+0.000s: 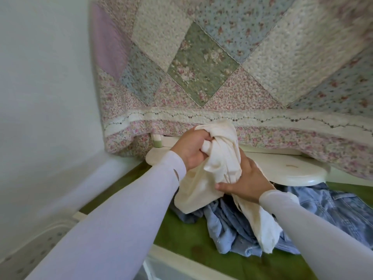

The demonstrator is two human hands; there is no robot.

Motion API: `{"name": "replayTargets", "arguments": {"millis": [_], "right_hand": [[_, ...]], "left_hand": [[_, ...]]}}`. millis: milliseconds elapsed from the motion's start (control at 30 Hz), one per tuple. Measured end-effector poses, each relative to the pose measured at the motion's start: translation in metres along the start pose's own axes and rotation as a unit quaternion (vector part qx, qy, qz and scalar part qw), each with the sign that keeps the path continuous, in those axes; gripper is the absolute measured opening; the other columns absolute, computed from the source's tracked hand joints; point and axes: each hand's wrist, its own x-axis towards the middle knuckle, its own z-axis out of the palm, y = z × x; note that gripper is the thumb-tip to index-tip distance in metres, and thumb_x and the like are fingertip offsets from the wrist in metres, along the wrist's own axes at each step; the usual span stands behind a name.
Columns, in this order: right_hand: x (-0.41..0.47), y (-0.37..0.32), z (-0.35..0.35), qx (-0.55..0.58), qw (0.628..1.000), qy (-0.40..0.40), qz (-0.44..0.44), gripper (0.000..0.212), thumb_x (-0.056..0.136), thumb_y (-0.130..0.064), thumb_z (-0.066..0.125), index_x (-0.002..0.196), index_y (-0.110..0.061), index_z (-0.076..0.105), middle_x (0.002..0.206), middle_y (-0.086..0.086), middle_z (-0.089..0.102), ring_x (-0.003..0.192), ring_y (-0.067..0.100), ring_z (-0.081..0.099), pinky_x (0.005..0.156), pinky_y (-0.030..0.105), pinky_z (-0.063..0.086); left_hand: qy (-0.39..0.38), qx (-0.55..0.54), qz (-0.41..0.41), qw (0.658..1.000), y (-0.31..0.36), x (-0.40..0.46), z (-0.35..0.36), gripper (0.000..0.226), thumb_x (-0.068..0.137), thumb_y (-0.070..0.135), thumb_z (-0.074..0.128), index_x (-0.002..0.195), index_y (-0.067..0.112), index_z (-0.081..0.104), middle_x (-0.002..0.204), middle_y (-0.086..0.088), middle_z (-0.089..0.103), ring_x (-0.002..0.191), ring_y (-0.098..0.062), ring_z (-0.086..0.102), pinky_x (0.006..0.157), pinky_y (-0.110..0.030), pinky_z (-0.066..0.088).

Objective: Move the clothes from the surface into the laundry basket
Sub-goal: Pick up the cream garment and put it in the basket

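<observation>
A cream-white garment (217, 158) is bunched up and lifted off the green surface (181, 229). My left hand (189, 149) grips its upper part, and my right hand (245, 181) clutches it lower down, with a long end hanging beneath. Under it lie light blue denim clothes (232, 225) and a darker blue denim piece (333, 207), crumpled on the green surface. A white perforated laundry basket (36, 245) shows at the bottom left, partly behind my left sleeve.
A floral patchwork quilt (201, 67) hangs over the bed behind the surface. A cream wooden ledge (282, 168) juts out under the quilt's hem. A white wall (40, 98) closes off the left side.
</observation>
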Motion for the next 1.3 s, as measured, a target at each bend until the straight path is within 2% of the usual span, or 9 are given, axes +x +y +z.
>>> {"name": "replayTargets", "arguments": {"millis": [133, 233, 300, 467, 600, 800, 1000, 1233, 1300], "right_hand": [[0.002, -0.011, 0.006, 0.091, 0.995, 0.052, -0.004, 0.099, 0.068, -0.057, 0.078, 0.149, -0.045, 0.023, 0.145, -0.007, 0.046, 0.127, 0.022, 0.051, 0.105, 0.043, 0.045], [0.009, -0.016, 0.005, 0.009, 0.999, 0.04, 0.026, 0.027, 0.095, -0.027, 0.052, 0.119, -0.018, 0.058, 0.108, 0.003, 0.068, 0.09, 0.025, 0.061, 0.077, 0.031, 0.046], [0.01, -0.019, 0.005, -0.01, 0.997, 0.048, 0.059, 0.018, 0.097, -0.015, 0.044, 0.101, -0.008, 0.06, 0.093, 0.008, 0.065, 0.083, 0.028, 0.056, 0.072, 0.029, 0.039], [0.007, -0.038, -0.005, 0.216, 0.967, 0.109, 0.078, 0.028, 0.093, 0.001, 0.038, 0.095, -0.016, 0.061, 0.093, 0.009, 0.064, 0.086, 0.028, 0.058, 0.075, 0.033, 0.047], [0.006, -0.07, -0.012, 0.338, 0.933, 0.101, 0.073, 0.042, 0.09, 0.002, 0.036, 0.104, -0.025, 0.065, 0.1, 0.009, 0.071, 0.094, 0.034, 0.066, 0.088, 0.05, 0.057], [0.004, -0.119, -0.007, 0.413, 0.91, 0.021, 0.016, 0.034, 0.096, 0.0, 0.045, 0.099, -0.025, 0.068, 0.095, 0.007, 0.072, 0.089, 0.03, 0.068, 0.082, 0.043, 0.056], [0.004, -0.132, 0.003, 0.433, 0.895, -0.1, -0.029, 0.022, 0.096, -0.002, 0.056, 0.106, -0.017, 0.069, 0.096, 0.011, 0.072, 0.08, 0.027, 0.069, 0.068, 0.035, 0.059], [0.009, -0.108, 0.002, 0.36, 0.917, -0.149, -0.087, 0.062, 0.075, -0.015, 0.074, 0.134, -0.024, 0.058, 0.125, 0.004, 0.069, 0.114, 0.025, 0.066, 0.096, 0.045, 0.056], [0.009, -0.097, -0.001, 0.319, 0.929, -0.152, -0.105, 0.063, 0.076, -0.016, 0.076, 0.134, -0.027, 0.056, 0.126, -0.001, 0.068, 0.115, 0.02, 0.065, 0.094, 0.04, 0.057]], "left_hand": [[-0.015, -0.047, -0.001, 0.999, 0.012, -0.014, 0.004, 0.034, 0.094, -0.013, 0.035, 0.103, 0.005, 0.063, 0.097, -0.016, 0.065, 0.089, -0.028, 0.064, 0.092, -0.045, 0.051], [-0.016, -0.082, 0.012, 0.996, 0.016, -0.021, -0.005, 0.035, 0.094, -0.014, 0.033, 0.103, 0.005, 0.062, 0.095, -0.016, 0.064, 0.088, -0.028, 0.063, 0.093, -0.046, 0.05], [0.011, -0.063, 0.025, 0.998, 0.016, -0.022, -0.02, 0.038, 0.092, -0.016, 0.033, 0.105, 0.005, 0.062, 0.099, -0.017, 0.064, 0.089, -0.028, 0.063, 0.091, -0.045, 0.052], [0.138, 0.174, -0.017, 0.975, -0.001, -0.025, -0.063, 0.059, 0.089, -0.014, 0.04, 0.138, 0.019, 0.046, 0.117, -0.011, 0.058, 0.105, -0.033, 0.06, 0.093, -0.051, 0.054], [-0.013, 0.217, -0.056, 0.974, -0.019, -0.04, -0.076, 0.051, 0.087, -0.002, 0.063, 0.12, 0.036, 0.054, 0.12, 0.001, 0.064, 0.109, -0.021, 0.06, 0.097, -0.045, 0.051], [-0.044, 0.319, -0.017, 0.946, -0.049, -0.028, -0.084, 0.13, 0.04, 0.051, 0.096, 0.15, 0.029, 0.031, 0.138, 0.016, 0.053, 0.131, -0.011, 0.048, 0.116, -0.038, 0.037], [0.088, 0.309, 0.061, 0.945, -0.056, -0.027, -0.085, 0.079, 0.075, 0.034, 0.086, 0.142, 0.021, 0.047, 0.138, 0.011, 0.052, 0.126, -0.011, 0.051, 0.106, -0.028, 0.041], [0.095, 0.213, 0.137, 0.963, -0.043, -0.032, -0.095, 0.045, 0.093, 0.021, 0.068, 0.134, 0.028, 0.05, 0.124, 0.015, 0.06, 0.112, -0.006, 0.059, 0.098, -0.018, 0.046], [0.098, 0.197, 0.134, 0.966, -0.037, -0.03, -0.096, 0.045, 0.095, 0.021, 0.067, 0.138, 0.022, 0.053, 0.132, 0.004, 0.062, 0.118, -0.016, 0.06, 0.105, -0.033, 0.047]]}}
